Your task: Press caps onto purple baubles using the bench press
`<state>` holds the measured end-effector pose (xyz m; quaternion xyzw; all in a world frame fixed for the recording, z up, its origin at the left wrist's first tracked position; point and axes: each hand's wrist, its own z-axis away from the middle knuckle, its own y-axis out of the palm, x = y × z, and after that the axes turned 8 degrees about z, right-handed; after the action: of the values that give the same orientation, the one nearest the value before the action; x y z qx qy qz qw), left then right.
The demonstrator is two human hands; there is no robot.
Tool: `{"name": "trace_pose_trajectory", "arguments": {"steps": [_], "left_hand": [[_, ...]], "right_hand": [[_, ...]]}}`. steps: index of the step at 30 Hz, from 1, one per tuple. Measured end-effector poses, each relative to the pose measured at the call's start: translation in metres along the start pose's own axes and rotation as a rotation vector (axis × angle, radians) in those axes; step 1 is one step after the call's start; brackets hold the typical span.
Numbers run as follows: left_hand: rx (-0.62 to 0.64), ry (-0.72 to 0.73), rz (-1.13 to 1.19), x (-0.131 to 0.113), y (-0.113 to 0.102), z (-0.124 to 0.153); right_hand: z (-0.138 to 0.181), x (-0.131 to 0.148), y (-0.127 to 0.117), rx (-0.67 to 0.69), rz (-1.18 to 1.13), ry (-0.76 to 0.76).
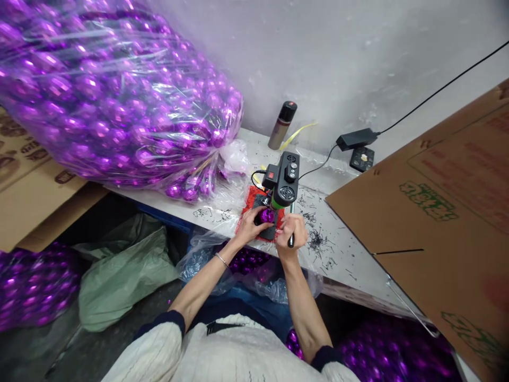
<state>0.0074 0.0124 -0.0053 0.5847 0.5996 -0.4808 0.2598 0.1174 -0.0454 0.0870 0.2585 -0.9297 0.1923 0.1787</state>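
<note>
A: Where was the purple ball (266, 216) at that moment?

B: Right under the small black machine (283, 180), sitting on the machine's dark base over a red mat (248, 204). The left hand (250, 224) was wrapped around the ball's left side, fingers (260, 211) closed onto it.

A: And the other hand?

B: The right hand (293, 228) was just right of the machine's base, fingers curled tight round a thin black handle (291, 240) that stuck out below the fist. I couldn't tell whether that handle joined the machine.

A: What lay around the machine?

B: The grey bench (342, 254) carried it. Black shavings (316, 239) were scattered just right of the machine. Behind it, near the wall, stood a spray can (282, 124) with a dark cap, and further right of that a black power adapter (357, 139) with its cable running up the wall.

A: More balls anywhere?

B: Plenty. A huge clear bag of purple balls (115, 95) rested on the bench well left of the machine, its knotted end almost reaching the red mat. Another plastic bag (242, 262) with purple balls hung below the bench edge, directly under the machine. A brown cardboard sheet (433, 212) leaned in on the far right.
</note>
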Motion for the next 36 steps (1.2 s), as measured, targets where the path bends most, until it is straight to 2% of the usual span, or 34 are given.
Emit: {"name": "trace_pose_trajectory", "arguments": {"steps": [2,4,7,9,11,12,13,15,17,18,21,24,27,31,34,36], "left_hand": [[-0.042,0.054,-0.034,-0.006,-0.003,0.009],[-0.030,0.177,-0.108,-0.013,-0.009,0.030],[0.151,0.389,-0.265,-0.017,-0.015,0.080],[0.263,0.447,-0.367,-0.014,-0.016,0.115],[0.281,0.453,-0.418,-0.006,-0.015,0.136],[0.251,0.452,-0.420,-0.002,-0.016,0.137],[0.195,0.444,-0.417,0.001,-0.018,0.132],[0.022,0.388,-0.429,0.007,-0.028,0.099],[-0.183,0.251,-0.494,0.009,-0.046,0.044],[-0.242,0.159,-0.541,0.010,-0.057,0.012],[-0.240,-0.169,-0.682,0.018,-0.088,-0.074],[-0.102,-0.416,-0.692,0.029,-0.103,-0.123],[-0.043,-0.464,-0.664,0.036,-0.104,-0.138],[-0.055,-0.342,-0.667,0.034,-0.106,-0.139],[-0.068,-0.309,-0.597,0.021,-0.118,-0.125],[-0.128,-0.294,-0.481,0.009,-0.127,-0.103]], "right_hand": [[-0.012,0.009,-0.006,0.041,-0.018,0.072],[-0.020,0.015,-0.010,0.073,-0.030,0.108],[-0.019,0.016,-0.011,0.079,-0.034,0.092],[-0.013,0.014,-0.009,0.070,-0.029,0.070],[-0.007,0.012,-0.008,0.064,-0.030,0.057],[-0.005,0.011,-0.007,0.066,-0.031,0.057],[-0.004,0.011,-0.007,0.069,-0.031,0.058],[-0.003,0.010,-0.006,0.071,-0.032,0.058],[-0.003,0.010,-0.006,0.062,-0.034,0.053],[-0.003,0.010,-0.005,0.055,-0.037,0.049],[-0.001,0.010,-0.004,0.047,-0.038,0.049],[0.000,0.009,-0.004,0.049,-0.028,0.049],[0.001,0.009,-0.005,0.057,-0.024,0.035],[0.000,0.008,-0.005,0.065,-0.039,0.024],[-0.003,0.009,-0.006,0.073,-0.044,0.028],[-0.006,0.010,-0.006,0.071,-0.037,0.025]]}}
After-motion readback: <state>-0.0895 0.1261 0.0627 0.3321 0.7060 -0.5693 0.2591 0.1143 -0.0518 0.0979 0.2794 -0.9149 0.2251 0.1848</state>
